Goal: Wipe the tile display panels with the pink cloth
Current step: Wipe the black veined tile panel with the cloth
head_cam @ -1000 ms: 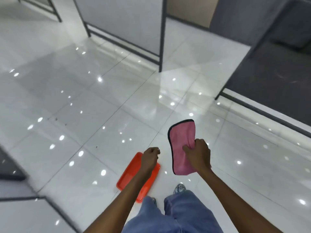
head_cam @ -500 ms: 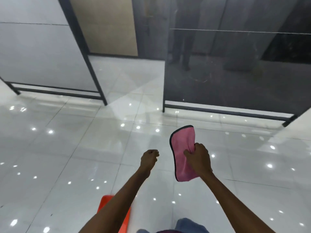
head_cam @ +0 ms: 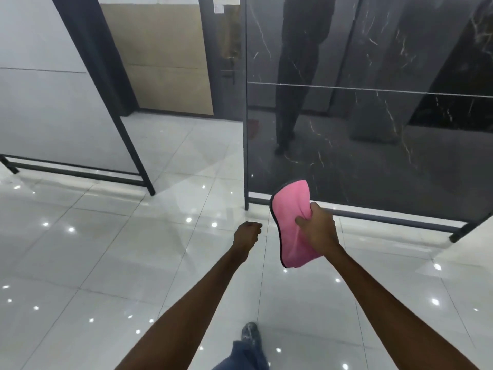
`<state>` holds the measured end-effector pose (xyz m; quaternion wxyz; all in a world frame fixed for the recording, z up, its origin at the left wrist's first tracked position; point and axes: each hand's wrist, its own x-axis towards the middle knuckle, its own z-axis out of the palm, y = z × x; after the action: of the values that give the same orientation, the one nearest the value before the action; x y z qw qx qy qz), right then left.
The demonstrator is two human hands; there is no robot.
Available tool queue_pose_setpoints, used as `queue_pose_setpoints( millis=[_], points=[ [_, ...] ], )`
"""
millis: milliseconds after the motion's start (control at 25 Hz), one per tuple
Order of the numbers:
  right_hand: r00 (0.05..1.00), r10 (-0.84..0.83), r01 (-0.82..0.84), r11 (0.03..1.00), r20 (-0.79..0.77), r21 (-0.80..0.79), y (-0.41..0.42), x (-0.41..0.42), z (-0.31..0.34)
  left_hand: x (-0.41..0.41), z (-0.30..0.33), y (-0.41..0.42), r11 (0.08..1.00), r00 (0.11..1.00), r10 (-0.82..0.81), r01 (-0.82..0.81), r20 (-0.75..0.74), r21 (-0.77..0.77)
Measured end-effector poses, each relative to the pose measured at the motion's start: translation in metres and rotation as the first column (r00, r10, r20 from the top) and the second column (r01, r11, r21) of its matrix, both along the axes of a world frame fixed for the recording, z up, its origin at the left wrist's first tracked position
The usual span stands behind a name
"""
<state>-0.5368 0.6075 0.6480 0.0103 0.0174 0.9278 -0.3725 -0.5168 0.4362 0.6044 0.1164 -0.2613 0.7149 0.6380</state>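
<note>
Spreading across the lower half of the view, the glossy white tiled floor [head_cam: 106, 249] is dotted with reflected ceiling lights. Standing on it to the right is the dark marble-veined tile display panel [head_cam: 373, 129] in a black frame, its top and right side cut off by the picture edge, with a dim reflection of a standing person on its surface. To the left stands a pale grey panel [head_cam: 48, 102], also framed in black and cut off at the left, and between them a beige panel [head_cam: 165, 62] further back. A small white label [head_cam: 219, 6] sits near the top of the dark frame (its writing is too small to read). The pink cloth [head_cam: 290, 209], edged in black, hangs in the air just in front of the dark panel's lower left corner; whether it touches the panel cannot be told. The right hand [head_cam: 318, 231] is closed around the cloth's right edge, thumb pressed into the fabric. The left hand [head_cam: 246, 235] is curled into a loose fist, holding nothing. One shoe [head_cam: 250, 333] shows at the bottom.
</note>
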Motion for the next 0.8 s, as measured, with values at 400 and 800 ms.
queue_pose_setpoints(
  millis=[400,800],
  points=[
    [0.999,0.017,-0.03,0.952,-0.047,-0.305,-0.044,-0.247,0.048,-0.257,0.05,-0.028,0.948,0.986,-0.156,0.166,-0.057,0.271],
    [0.996,0.055,-0.082,0.878,-0.071,-0.472,-0.081,-0.445,0.044,-0.444,0.057,-0.088,0.841,0.99,-0.134,0.091,0.041,0.533]
  ],
)
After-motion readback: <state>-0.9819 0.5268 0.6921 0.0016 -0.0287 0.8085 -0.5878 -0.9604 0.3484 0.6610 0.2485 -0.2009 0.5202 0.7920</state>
